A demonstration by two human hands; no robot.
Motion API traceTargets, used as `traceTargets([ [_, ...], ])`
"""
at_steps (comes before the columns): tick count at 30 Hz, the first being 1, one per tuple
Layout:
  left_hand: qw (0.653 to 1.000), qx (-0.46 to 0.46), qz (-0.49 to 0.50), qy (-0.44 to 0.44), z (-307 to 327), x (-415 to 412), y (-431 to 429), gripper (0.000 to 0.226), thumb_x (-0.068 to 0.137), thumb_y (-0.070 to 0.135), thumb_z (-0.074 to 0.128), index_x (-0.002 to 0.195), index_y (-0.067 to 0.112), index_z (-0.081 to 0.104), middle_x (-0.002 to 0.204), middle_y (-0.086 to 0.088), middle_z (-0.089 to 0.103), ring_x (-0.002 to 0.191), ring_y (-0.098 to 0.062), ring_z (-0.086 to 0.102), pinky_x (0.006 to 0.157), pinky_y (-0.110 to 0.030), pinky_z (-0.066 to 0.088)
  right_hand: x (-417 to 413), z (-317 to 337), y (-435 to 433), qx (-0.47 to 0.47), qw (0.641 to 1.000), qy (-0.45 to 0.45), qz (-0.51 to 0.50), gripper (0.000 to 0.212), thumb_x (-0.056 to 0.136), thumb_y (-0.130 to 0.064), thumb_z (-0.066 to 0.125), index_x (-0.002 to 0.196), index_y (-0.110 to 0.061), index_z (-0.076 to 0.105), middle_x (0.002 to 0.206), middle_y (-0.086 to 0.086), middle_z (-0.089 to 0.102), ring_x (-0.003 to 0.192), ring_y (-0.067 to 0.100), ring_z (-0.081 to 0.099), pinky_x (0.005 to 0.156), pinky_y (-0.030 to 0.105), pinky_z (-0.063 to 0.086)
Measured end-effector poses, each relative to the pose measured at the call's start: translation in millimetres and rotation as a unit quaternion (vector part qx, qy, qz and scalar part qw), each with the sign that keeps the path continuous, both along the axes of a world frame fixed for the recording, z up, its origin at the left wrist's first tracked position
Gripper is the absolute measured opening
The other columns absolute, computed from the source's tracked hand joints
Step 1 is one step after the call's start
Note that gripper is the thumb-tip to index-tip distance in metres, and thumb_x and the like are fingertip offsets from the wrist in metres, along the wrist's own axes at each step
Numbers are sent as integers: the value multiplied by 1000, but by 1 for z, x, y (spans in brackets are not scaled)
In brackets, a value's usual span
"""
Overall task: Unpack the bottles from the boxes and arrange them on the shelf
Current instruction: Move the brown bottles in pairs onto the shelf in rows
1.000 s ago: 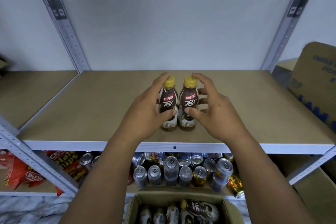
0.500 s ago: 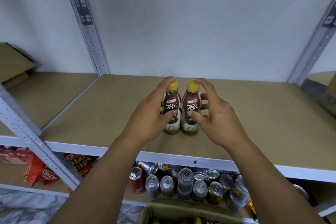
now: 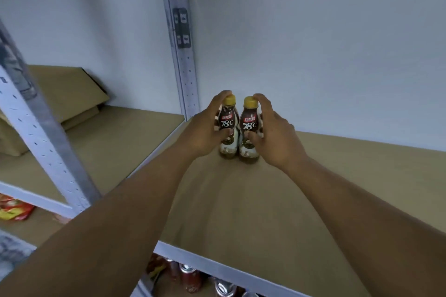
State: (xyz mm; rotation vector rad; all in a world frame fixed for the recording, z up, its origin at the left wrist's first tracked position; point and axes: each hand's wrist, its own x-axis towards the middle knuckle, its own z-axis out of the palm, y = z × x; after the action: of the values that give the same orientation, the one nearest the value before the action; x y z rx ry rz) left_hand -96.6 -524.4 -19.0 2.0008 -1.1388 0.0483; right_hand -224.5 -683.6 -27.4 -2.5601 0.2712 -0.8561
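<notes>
Two brown Kopiko bottles with yellow caps stand side by side on the brown shelf board (image 3: pixel 241 212), near its back left corner. My left hand (image 3: pixel 204 131) grips the left bottle (image 3: pixel 228 125), thumb across its front and fingers up by the cap. My right hand (image 3: pixel 272 136) grips the right bottle (image 3: pixel 249 128) the same way. The bottles touch each other, upright, close to the grey upright post (image 3: pixel 179 38). The boxes of bottles are out of view.
A folded cardboard box (image 3: pixel 70 94) lies on the neighbouring shelf to the left. A near grey post (image 3: pixel 36 128) crosses the left side. Drink cans (image 3: pixel 193 277) and red snack bags (image 3: pixel 12 210) sit on the lower shelf. The white wall is right behind.
Both hands have slid the two bottles back and to the left, towards the rear corner by the post. The view has swung left and closer; the box below has left the frame.
</notes>
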Motion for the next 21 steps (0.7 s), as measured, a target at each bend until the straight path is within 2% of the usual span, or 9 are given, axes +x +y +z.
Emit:
traceTargets([
  [2,1000,-4,6,-6,-1,23,-8,88,93,15,73,156,47,21,120,12,59,104,-9,67,90,-27,53,24,-1,-9,-2,1000,-1,-2,82,93,-24,68,152,-39,13,103,7,61,86,32,63,79,42,49],
  [4,1000,-6,6,-11,-3,44,-16,88,94,13,72,155,48,20,115,18,57,101,-2,65,86,-19,52,46,-1,-17,-3,1000,-5,1,82,93,-24,68,151,-40,12,101,8,61,84,32,62,81,46,52],
  [6,1000,-11,8,-20,-4,63,-22,88,94,12,72,156,48,19,116,16,55,100,0,64,85,-20,53,66,-3,-25,-6,1000,-9,8,82,93,-24,68,150,-41,11,99,7,60,81,32,61,80,47,53],
  [9,999,-10,10,-33,-3,86,-30,89,94,13,72,157,46,18,117,10,56,99,-5,65,86,-24,54,91,-2,-33,-4,1000,-11,13,82,93,-24,68,150,-41,12,98,6,60,80,31,61,79,45,52],
  [13,999,-13,15,-36,-2,109,-36,88,95,15,72,157,46,17,118,9,55,94,5,62,75,-10,48,115,-2,-40,-17,1000,-20,13,82,93,-24,68,153,-36,13,99,7,61,82,30,61,80,44,51],
  [17,999,-15,12,-30,-2,123,-38,88,95,17,72,157,47,16,121,10,54,95,7,60,70,-6,48,129,-2,-45,-16,1000,-22,10,83,94,-23,68,154,-36,12,99,8,60,83,30,62,82,46,53],
  [21,999,-14,12,-29,-3,126,-38,89,95,18,72,157,47,15,122,9,54,93,8,59,69,-5,46,134,-1,-47,-16,1000,-23,9,82,94,-25,68,154,-36,13,98,7,59,83,29,61,80,43,51],
])
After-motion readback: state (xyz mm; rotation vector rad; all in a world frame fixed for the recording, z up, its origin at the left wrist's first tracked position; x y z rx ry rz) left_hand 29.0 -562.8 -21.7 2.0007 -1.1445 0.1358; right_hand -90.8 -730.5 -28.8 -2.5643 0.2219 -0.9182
